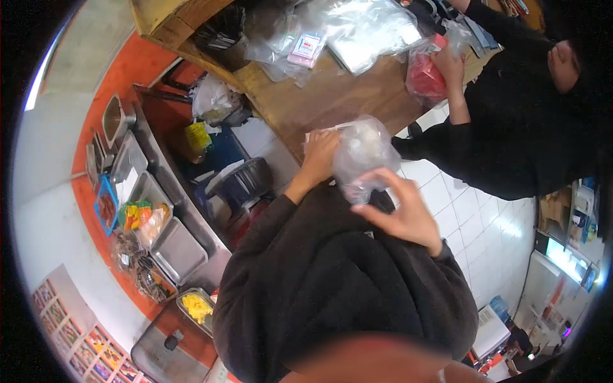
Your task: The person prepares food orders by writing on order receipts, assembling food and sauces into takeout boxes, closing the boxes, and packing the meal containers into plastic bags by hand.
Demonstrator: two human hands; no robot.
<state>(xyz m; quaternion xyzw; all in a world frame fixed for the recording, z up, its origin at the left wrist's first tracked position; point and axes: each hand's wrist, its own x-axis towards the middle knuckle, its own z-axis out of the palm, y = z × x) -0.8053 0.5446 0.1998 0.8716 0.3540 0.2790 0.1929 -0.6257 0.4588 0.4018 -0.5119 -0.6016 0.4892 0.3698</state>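
Note:
A translucent plastic bag [366,148] hangs or rests in front of my chest, near the edge of the wooden table [297,107]. Its contents look whitish and cannot be made out. My left hand [321,153] lies against the bag's left side, fingers bent at the table edge beside a thin white strip; whether it grips is hidden. My right hand [400,206] is at the bag's lower right, thumb and fingers curved apart, slightly blurred, with the fingertips by the bag's gathered lower end. Whether they pinch the plastic is unclear.
Across the table, a co-worker in black holds a clear bag with red contents [426,72]. Clear plastic bags [364,28] and a pink-and-white packet [306,50] lie on the table. Left stand a steel counter with metal trays [179,249], a blue basket [106,203] and dark stools [244,184].

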